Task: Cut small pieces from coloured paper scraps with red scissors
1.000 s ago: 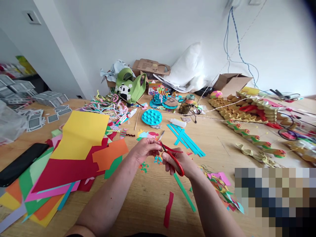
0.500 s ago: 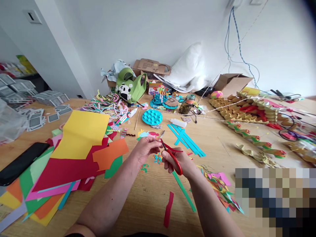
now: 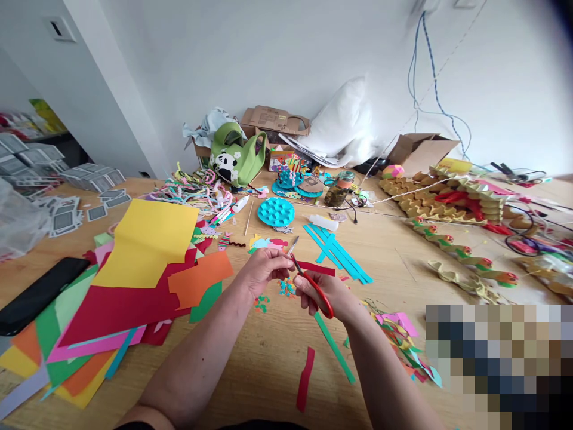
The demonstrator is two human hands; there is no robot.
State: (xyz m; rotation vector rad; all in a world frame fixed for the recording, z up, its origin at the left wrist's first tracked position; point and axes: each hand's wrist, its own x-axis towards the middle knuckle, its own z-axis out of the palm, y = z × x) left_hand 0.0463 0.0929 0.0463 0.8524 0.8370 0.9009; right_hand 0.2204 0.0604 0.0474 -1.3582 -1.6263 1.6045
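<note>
My right hand (image 3: 320, 291) is wrapped round the red handles of a pair of scissors (image 3: 319, 294), whose blades point up and away past my left fingertips. A red paper strip (image 3: 320, 268) is pinched by its left end in my left hand (image 3: 270, 267). It stretches right, behind the scissors and over my right knuckles. The blades look nearly closed, and whether they touch the strip I cannot tell. Beneath my hands lie small blue and orange paper bits (image 3: 287, 287) and green bits (image 3: 262, 303). Closer to me are another red strip (image 3: 305, 379) and a green strip (image 3: 335, 347).
Coloured paper sheets (image 3: 143, 245) and a black phone (image 3: 42, 295) are on the left. Ahead sit a round turquoise piece (image 3: 276, 212), blue strips (image 3: 340, 254), a glue bottle (image 3: 323, 223) and a jar (image 3: 339, 190). Egg-carton pieces (image 3: 447, 200) and paper scraps (image 3: 403, 340) lie right.
The red strip has swung away from me and shows more of its flat face. My right hand and the scissors have shifted slightly right; my left hand is almost still.
</note>
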